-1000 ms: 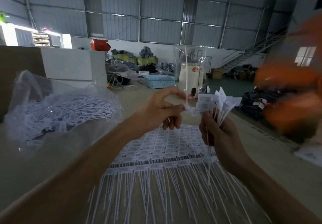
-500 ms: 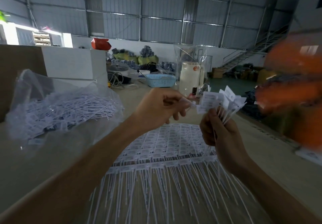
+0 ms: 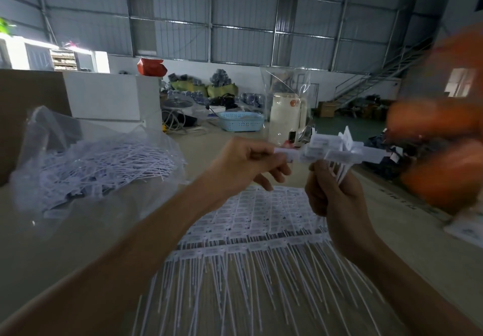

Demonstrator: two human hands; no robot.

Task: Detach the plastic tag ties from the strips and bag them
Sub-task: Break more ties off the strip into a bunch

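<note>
Holding a bunch of tag ties above the strips

Gripping a fanned bunch of white tag ties (image 3: 332, 150) by their thin tails, the right hand (image 3: 333, 194) is curled round the stems, with the flat label heads spreading out above its fingers. The left hand (image 3: 244, 165) pinches the end of one tie (image 3: 283, 152) between thumb and forefinger, level with the bunch and just touching its left side; its other fingers curl loosely beneath.

Below both hands, the strips (image 3: 251, 233) of undetached ties lie flat in rows on the counter (image 3: 407, 231), heads in bands towards the far side and tails pointing towards the near edge. Each head carries small dark printing, but it is too fine and blurred to read.

Towards the counter's left side, a clear plastic bag (image 3: 86, 163) sits slumped open with a heap of loose ties inside; its lower folds blend into the counter and are hard to trace. Near the right edge of the counter some dark lettering (image 3: 402, 201) runs along the surface, illegible. A blurred orange shape (image 3: 441, 147) fills the right of the view, and what it is cannot be told. At the far right a white printed item (image 3: 467, 228) is cut off by the frame. A second clear bag (image 3: 287, 95) stands upright behind the hands.
</note>
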